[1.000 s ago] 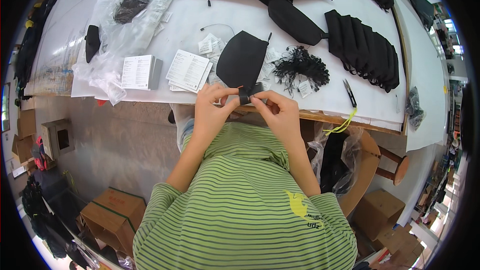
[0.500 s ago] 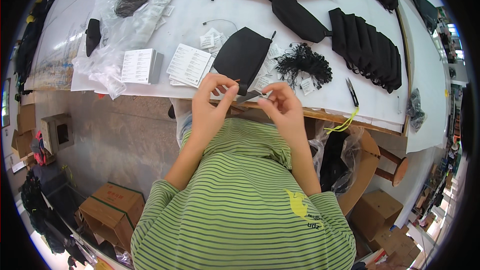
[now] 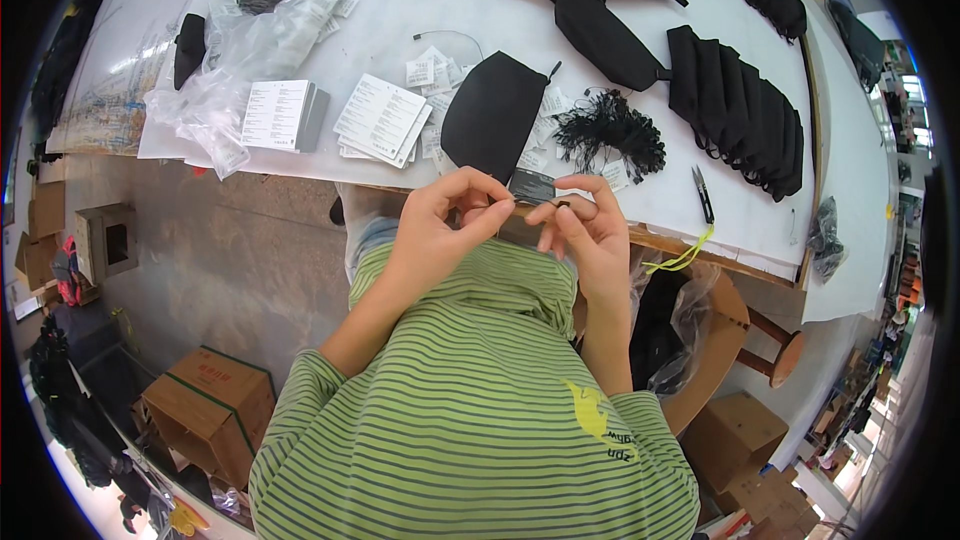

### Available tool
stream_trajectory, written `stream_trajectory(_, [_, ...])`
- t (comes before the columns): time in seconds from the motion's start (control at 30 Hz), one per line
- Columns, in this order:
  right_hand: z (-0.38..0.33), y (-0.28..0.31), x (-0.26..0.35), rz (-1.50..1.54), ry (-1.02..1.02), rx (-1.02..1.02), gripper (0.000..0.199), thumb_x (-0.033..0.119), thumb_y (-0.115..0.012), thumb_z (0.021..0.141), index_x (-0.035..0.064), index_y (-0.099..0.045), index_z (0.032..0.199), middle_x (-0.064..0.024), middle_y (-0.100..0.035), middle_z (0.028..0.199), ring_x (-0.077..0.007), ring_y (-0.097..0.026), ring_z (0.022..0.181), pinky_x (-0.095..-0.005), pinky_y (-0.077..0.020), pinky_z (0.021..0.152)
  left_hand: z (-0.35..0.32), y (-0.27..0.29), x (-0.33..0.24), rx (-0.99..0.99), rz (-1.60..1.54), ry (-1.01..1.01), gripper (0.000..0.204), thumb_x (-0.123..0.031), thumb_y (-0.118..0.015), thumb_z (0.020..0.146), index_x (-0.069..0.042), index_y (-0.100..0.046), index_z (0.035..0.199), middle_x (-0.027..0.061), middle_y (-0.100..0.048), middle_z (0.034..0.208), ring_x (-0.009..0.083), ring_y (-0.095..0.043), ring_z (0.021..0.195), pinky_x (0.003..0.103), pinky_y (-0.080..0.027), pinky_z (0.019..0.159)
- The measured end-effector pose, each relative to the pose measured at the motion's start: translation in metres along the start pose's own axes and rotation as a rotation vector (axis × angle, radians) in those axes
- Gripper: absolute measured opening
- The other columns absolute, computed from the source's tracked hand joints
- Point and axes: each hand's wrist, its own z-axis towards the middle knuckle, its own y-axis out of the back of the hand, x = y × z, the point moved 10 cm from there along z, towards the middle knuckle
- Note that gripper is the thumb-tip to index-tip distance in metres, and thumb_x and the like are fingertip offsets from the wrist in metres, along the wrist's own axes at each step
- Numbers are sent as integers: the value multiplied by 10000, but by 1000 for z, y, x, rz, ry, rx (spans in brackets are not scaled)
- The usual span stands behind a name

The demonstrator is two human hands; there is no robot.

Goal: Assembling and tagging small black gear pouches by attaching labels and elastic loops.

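At the table's near edge my left hand is closed, thumb and forefinger pinched at one end of a thin cord. My right hand pinches the cord's small black end piece, its other fingers curled. The thin cord runs between the two hands and is hard to make out. Just beyond the fingers lies a dark printed hang tag, at the lower end of a flat black fabric pouch. The pouch has a zip pull at its upper right corner. Whether the cord passes through the tag is hidden.
Bunched black tag cords lie right of the pouch, with small white labels around it. White printed cards and a card stack sit left. Thread snips, a row of black pouches and plastic bags share the table.
Both hands have moved slightly right and nearer to me, and closer together. The dark tag now shows flat between them and the pouch. The orange bit at my left fingertips no longer shows.
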Motion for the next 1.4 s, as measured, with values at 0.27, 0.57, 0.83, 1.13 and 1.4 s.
stream_trajectory(0.27, [-2,-3,-17,-2,-84,-9,105,70,-590,897,5,-516,931,-181,-675,954,-143,-625,573,-182,-378,429,-2,-8,1,39,84,18,86,-58,-672,806,-7,-634,865,-55,-458,658,11,-370,597,179,-300,551])
stream_trajectory(0.57, [-1,0,-23,5,-105,-38,136,116,-621,884,-11,-574,897,-177,-671,996,-128,-600,549,-183,-378,426,-1,-14,2,64,131,35,75,-52,-676,800,-9,-647,854,-82,-419,633,3,-335,591,168,-292,562])
stream_trajectory(0.83, [2,3,-14,-108,-8,-65,97,81,-685,832,9,-625,857,-50,-654,834,-60,-565,618,-166,-406,498,-2,-15,0,50,286,31,58,-51,-674,771,-18,-640,804,-69,-419,600,16,-337,566,176,-301,556])
stream_trajectory(1.13, [-1,18,-6,-235,-8,-102,99,83,-692,828,24,-612,830,-2,-609,726,-38,-522,610,-178,-399,539,30,-42,-26,349,563,-187,85,-76,-662,781,-35,-626,846,10,-526,727,114,-468,641,276,-426,647])
stream_trajectory(1.4, [-25,41,24,-89,90,-156,86,25,-667,823,5,-585,830,-67,-625,710,-79,-541,596,-200,-414,555,102,-81,13,723,1166,-713,430,133,-526,647,-99,-596,1002,54,-571,1079,279,-461,1148,375,-361,1005])
